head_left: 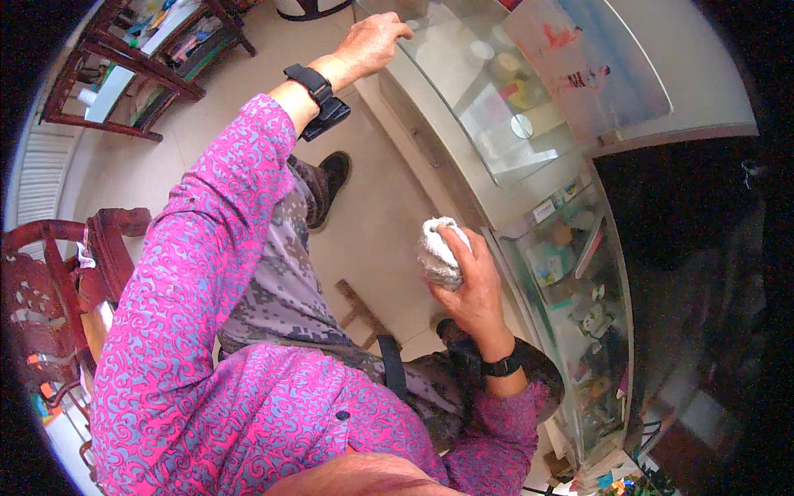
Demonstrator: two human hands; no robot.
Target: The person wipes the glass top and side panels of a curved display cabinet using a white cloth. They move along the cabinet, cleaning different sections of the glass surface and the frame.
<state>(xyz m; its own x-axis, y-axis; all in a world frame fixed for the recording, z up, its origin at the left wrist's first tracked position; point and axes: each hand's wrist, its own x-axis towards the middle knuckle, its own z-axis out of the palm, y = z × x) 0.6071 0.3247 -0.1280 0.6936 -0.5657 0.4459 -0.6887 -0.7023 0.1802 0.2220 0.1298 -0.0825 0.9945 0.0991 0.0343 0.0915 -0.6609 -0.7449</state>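
My right hand (473, 285) is closed around a bunched white cloth (440, 250), held in the air in front of the low cabinet. The cloth looks like a rough towel, wadded into a small roll. To the far left, my left hand (370, 48) is at the near edge of a glass sheet (463, 103) lying over the cabinet top (488, 194). Its fingers are curled together at that edge, with the fingertips partly hidden. A round white disc (522, 126) and some flat items show on or through the glass.
Glass-fronted shelves (579, 331) with small items run down the right side, beside a large dark screen (686, 248). A picture panel (591, 70) leans behind the glass. Dark wooden chair (62, 289) and glass-topped table (141, 62) stand left. A wooden piece (364, 310) lies near my feet.
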